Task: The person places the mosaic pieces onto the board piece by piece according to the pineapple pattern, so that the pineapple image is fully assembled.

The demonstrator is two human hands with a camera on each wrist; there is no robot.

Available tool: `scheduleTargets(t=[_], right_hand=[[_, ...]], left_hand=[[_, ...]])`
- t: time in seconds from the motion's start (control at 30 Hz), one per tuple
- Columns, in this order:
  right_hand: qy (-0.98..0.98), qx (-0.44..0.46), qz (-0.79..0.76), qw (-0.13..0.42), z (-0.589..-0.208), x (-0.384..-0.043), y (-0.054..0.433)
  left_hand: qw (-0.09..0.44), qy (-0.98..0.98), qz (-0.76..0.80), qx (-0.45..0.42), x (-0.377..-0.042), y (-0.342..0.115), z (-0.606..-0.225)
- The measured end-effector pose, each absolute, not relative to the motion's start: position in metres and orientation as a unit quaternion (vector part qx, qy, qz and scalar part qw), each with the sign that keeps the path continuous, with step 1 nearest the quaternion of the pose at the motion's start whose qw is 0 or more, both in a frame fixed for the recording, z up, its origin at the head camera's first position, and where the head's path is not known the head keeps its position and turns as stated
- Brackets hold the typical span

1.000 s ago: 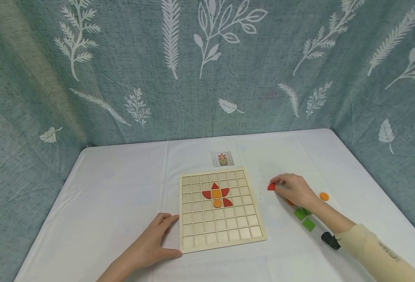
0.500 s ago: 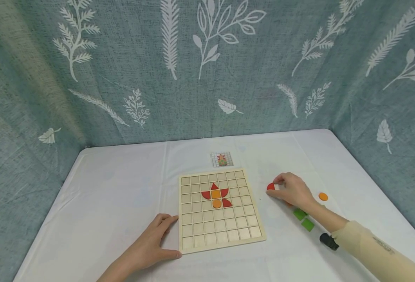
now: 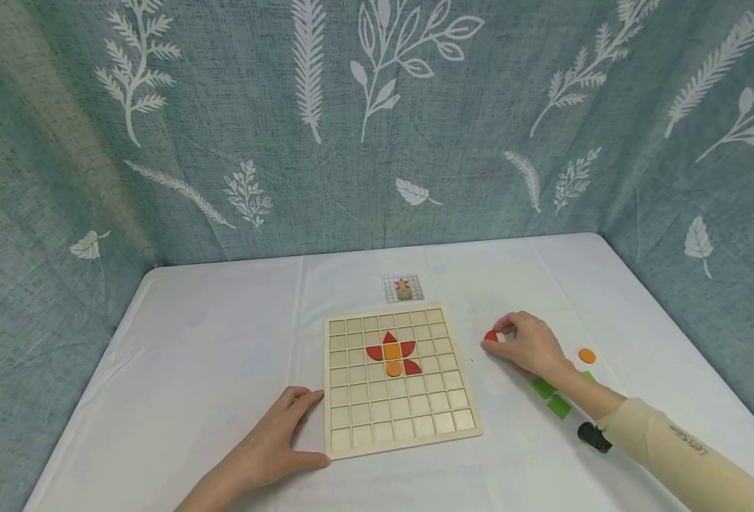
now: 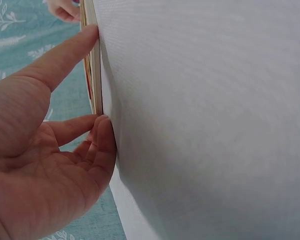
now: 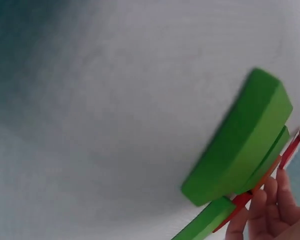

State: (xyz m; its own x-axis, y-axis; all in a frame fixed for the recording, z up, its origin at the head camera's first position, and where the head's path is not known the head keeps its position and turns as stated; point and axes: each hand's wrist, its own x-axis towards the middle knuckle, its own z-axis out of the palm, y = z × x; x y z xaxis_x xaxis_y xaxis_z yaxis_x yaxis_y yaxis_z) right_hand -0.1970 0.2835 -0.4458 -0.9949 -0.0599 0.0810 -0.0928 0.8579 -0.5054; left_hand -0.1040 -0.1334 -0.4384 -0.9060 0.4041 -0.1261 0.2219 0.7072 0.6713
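My left hand [image 3: 271, 441] rests beside the square wooden grid board [image 3: 402, 409], thumb and forefinger touching its left edge. In the left wrist view, the left hand [image 4: 55, 145] has its thumb stretched to the board's side. Red tiles surround an orange square tile [image 3: 392, 352] and an orange round tile [image 3: 394, 368] in the board's cells. To the right of the board, my right hand [image 3: 531, 347] pinches a red quarter-circle tile [image 3: 491, 336] between thumb and forefinger. The right wrist view shows this red tile [image 5: 290, 151] at the fingertips, partly hidden.
Green tiles [image 3: 559, 407] and an orange round tile [image 3: 586, 355] lie around the right forearm, which hides some. A small card [image 3: 403, 288] with a printed grid pattern lies behind the board. A black object [image 3: 594, 437] is by the right sleeve. A patterned curtain [image 3: 351, 199] surrounds the white-covered table.
The right thumb has come round to the near-left side of the red tile, which it now pinches with the forefinger. My left hand and the board have stayed put.
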Motion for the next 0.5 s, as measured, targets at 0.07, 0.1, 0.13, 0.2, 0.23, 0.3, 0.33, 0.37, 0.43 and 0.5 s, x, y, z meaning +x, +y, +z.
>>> scheduleTargets(t=[0.07,0.1,0.13,0.2,0.23,0.3,0.33,0.37,0.43,0.5], right_hand=[[-0.961,0.039,0.270,0.033,-0.445,-0.197,0.284],[-0.960,0.040,0.275,0.033,-0.445,-0.197,0.283],[-0.958,0.041,0.281,0.035,-0.444,-0.197,0.283],[-0.954,0.046,0.294,0.036,-0.442,-0.197,0.282],[-0.951,0.049,0.302,0.036,-0.441,-0.197,0.281],[-0.945,0.053,0.320,0.033,-0.438,-0.197,0.278],[-0.942,0.053,0.329,0.031,-0.437,-0.197,0.276],[-0.940,0.052,0.336,0.029,-0.436,-0.196,0.274],[-0.935,0.054,0.350,0.026,-0.433,-0.196,0.268],[-0.931,0.057,0.359,0.025,-0.431,-0.195,0.260]], left_hand=[[0.131,0.914,0.341,0.176,-0.104,-0.134,-0.438],[0.130,0.913,0.342,0.179,-0.104,-0.134,-0.439],[0.130,0.914,0.341,0.179,-0.104,-0.135,-0.439],[0.129,0.913,0.342,0.181,-0.105,-0.135,-0.439],[0.130,0.913,0.341,0.181,-0.104,-0.135,-0.440],[0.128,0.912,0.343,0.184,-0.105,-0.135,-0.440],[0.128,0.912,0.342,0.184,-0.104,-0.136,-0.440],[0.127,0.912,0.342,0.186,-0.105,-0.136,-0.440],[0.125,0.912,0.342,0.188,-0.104,-0.136,-0.440],[0.123,0.912,0.342,0.190,-0.104,-0.136,-0.441]])
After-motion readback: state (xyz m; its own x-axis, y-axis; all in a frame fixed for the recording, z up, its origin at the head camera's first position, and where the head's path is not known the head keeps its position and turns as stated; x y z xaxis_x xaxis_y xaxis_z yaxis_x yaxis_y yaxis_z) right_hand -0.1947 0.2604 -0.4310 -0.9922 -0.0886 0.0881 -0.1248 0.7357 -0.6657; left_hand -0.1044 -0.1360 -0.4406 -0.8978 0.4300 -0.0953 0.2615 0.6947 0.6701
